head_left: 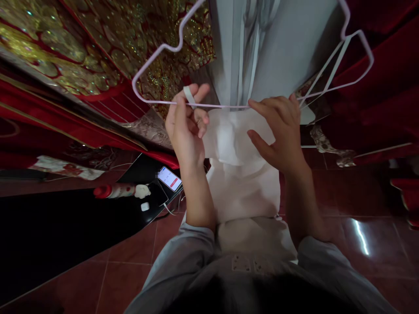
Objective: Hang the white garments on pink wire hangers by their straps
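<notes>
A pale pink clothes hanger (209, 105) spans the view in front of me, its bottom bar crossing both hands. My left hand (188, 120) is partly curled around the bar at left, with a short white strap (189, 94) caught across its fingers. My right hand (279, 131) is at the bar further right, its fingers stretched along it and its thumb spread away below. White straps (337, 65) loop over the hanger's right end. White fabric (242, 187) lies below the bar, between my forearms; whether it is attached to the hanger I cannot tell.
Gold-sequined and red garments (108, 100) hang at left, dark red cloth (386, 87) at right. Pale grey fabric with ribbons (278, 48) is behind the hanger. A black table (81, 231) at lower left holds a lit phone (170, 178), a red-capped bottle (114, 190) and a small white case (145, 206).
</notes>
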`<state>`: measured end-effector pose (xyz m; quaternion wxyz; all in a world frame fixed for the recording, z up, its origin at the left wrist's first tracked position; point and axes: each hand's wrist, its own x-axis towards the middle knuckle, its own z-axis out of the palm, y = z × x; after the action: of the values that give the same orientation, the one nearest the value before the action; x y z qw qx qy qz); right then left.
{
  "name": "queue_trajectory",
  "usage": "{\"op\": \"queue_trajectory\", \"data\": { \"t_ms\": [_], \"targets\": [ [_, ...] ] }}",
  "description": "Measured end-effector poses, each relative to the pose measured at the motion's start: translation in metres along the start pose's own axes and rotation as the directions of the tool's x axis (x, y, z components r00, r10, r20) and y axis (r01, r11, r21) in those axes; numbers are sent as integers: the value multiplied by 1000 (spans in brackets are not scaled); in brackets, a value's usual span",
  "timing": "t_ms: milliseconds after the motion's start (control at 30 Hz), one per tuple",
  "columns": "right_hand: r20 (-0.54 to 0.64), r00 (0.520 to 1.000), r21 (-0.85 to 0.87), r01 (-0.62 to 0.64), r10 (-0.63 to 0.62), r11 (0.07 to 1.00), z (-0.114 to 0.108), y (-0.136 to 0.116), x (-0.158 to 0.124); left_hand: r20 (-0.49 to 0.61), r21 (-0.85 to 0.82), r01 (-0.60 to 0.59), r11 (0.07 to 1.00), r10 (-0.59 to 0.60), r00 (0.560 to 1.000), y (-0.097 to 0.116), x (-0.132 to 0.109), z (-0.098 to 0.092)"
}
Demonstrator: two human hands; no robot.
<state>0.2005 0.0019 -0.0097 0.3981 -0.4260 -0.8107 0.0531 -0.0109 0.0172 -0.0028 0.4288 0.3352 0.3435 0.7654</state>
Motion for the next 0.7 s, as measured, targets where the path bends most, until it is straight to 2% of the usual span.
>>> {"op": "queue_trajectory", "data": {
  "t_ms": [67,133,167,233,267,300,367,400,467,533,600,667,700],
  "targets": [
    [-23,999,39,47,-46,998,-6,-1,3,38,-25,-94,995,95,995,-1,-1,6],
    [-165,981,80,115,-101,990,-12,7,8,56,-38,-163,986,165,985,1,-2,9],
    [-296,950,102,134,-98,986,-16,16,12,70,-39,-174,984,177,982,3,-3,11],
    [-566,824,174,113,5,978,-22,38,18,88,-37,-158,987,160,983,7,-5,12],
    [-635,767,232,77,91,970,-26,50,21,92,-36,-148,988,151,984,8,-5,13],
    [-639,748,296,25,179,955,-29,62,24,91,-27,-147,989,149,985,9,-6,13],
    [-533,789,388,-92,305,917,-34,78,27,73,11,-158,987,157,985,9,-5,13],
    [-470,817,406,-136,334,904,-36,81,28,64,39,-165,986,162,985,9,-4,13],
    [-424,830,415,-178,362,892,-40,77,29,50,88,-170,981,166,985,7,-1,11],
    [-432,833,430,-147,346,891,-43,64,30,42,135,-168,977,163,986,5,1,9],
    [-403,872,460,-70,279,885,-45,51,34,29,187,-163,969,161,987,4,3,7],
    [-383,895,471,-22,227,882,-48,48,44,26,206,-158,966,155,987,4,3,6],
    [-376,894,464,-45,243,884,-50,51,50,37,195,-152,969,148,988,5,3,6]
  ]
}}
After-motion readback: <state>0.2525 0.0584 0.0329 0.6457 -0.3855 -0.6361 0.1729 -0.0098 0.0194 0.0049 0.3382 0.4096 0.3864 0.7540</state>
